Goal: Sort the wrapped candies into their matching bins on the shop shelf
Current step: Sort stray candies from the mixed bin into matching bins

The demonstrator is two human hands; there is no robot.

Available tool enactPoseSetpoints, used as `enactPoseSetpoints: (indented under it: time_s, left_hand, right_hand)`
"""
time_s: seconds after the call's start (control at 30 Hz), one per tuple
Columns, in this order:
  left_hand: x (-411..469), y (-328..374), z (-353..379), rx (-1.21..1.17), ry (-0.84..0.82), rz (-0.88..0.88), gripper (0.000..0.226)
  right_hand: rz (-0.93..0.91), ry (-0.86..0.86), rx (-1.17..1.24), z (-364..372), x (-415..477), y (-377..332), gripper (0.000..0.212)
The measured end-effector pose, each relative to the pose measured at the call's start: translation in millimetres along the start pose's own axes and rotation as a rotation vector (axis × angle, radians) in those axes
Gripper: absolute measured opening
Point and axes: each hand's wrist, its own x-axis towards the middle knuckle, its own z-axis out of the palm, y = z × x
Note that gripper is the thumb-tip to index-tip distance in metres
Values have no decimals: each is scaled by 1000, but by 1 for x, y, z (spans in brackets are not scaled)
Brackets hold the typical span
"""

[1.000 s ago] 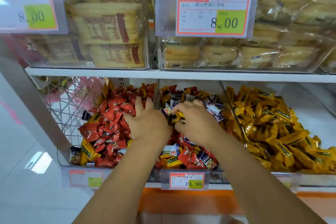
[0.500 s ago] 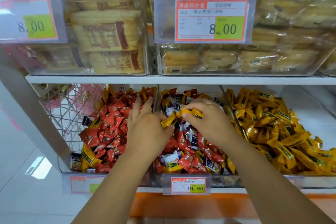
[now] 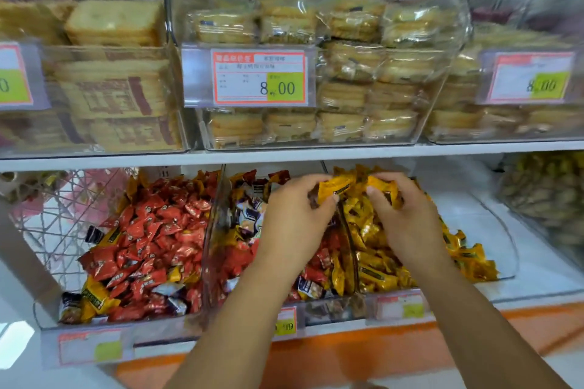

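We have carried both hands from the mixed bin [image 3: 240,230] toward two o'clock, over the yellow bin [image 3: 458,249]. Left hand [image 3: 294,218] pinches a yellow candy [image 3: 335,188]; right hand [image 3: 407,215] pinches another [image 3: 380,185]. We judge both ready to drop.

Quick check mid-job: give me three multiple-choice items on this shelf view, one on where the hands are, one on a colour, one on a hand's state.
1. The hands are over which bin?
A. red bin
B. yellow bin
C. wire basket

2. The candy in the left hand is:
A. yellow
B. red
C. purple

3. The right hand is:
A. flat and open
B. empty fist
C. closed on candy

Answers:
1 B, both hands sit above the yellow bin.
2 A, the candy at its fingertips is yellow.
3 C, its fingers pinch yellow wrappers.
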Motion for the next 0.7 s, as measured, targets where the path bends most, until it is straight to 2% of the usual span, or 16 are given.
enactPoseSetpoints:
  time_s: [0.1,0.17,0.33,0.47,0.6,0.7]
  left_hand:
    - [13,13,31,118,-58,12,38]
    - [15,16,37,97,-117,-17,45]
    - [12,-7,-8,171,-68,-28,35]
    - [1,-49,-56,301,-7,-58,33]
    - [-17,-90,-84,364,-18,-97,35]
    - [-27,-105,-98,398,-86,-90,39]
  right_hand:
    - [65,1,-41,-21,13,25,32]
    - [129,-32,-12,-30,18,35,43]
    - [-4,-95,-74,-36,18,26,26]
    - [-92,-241,-31,-8,2,-4,27]
    - [-135,-491,-87,37,-13,-26,33]
    - [-170,-561,-350,77,-11,-27,44]
